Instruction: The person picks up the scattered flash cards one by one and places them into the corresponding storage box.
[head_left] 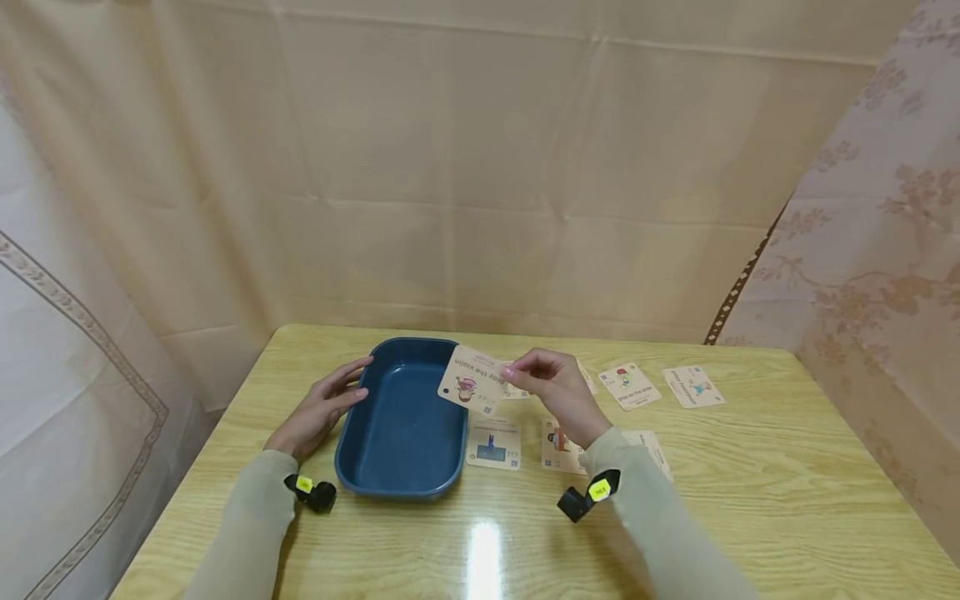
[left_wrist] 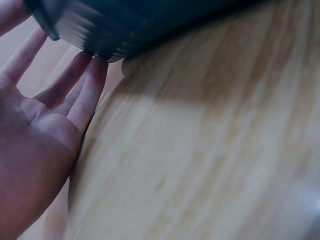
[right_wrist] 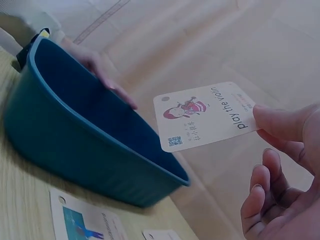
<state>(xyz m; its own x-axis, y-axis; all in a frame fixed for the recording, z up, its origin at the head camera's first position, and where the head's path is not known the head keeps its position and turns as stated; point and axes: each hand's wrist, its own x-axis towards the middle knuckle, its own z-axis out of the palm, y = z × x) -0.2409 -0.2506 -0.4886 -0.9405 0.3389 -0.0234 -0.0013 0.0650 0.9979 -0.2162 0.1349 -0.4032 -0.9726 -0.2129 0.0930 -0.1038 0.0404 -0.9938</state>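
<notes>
The "play the violin" card (head_left: 472, 381) hangs in the air over the right rim of the blue tray (head_left: 402, 467), tilted, picture side toward the head cam; the right hand (head_left: 553, 390) pinches its right edge btw thumb and forefinger (right_wrist: 280, 122), other fingers loosely curled below, holding nothing else; right forearm runs back toward the near-right table edge, wrist raised off the wood.

Left hand (head_left: 321, 408) lies along the tray's left wall, fingers straight and relaxed, tips touching the outer rim per the left wrist cam (left_wrist: 92, 82); it grips nothing, palm facing the tray wall; left forearm low to the table.

Tray sits left of centre on the wooden table (head_left: 750, 500), long side running away from the person; nothing visible inside it.

Just right of the tray, flat on the wood, a card w/ a blue picture (head_left: 493, 444); next to it another card (head_left: 558, 450), partly hidden by the right wrist; farther back-right two more cards (head_left: 630, 386) (head_left: 693, 387), well apart from the tray.

Open wood in the near strip in front of the tray and along the right side; cloth backdrop (head_left: 480, 167) hangs close behind the far edge.
</notes>
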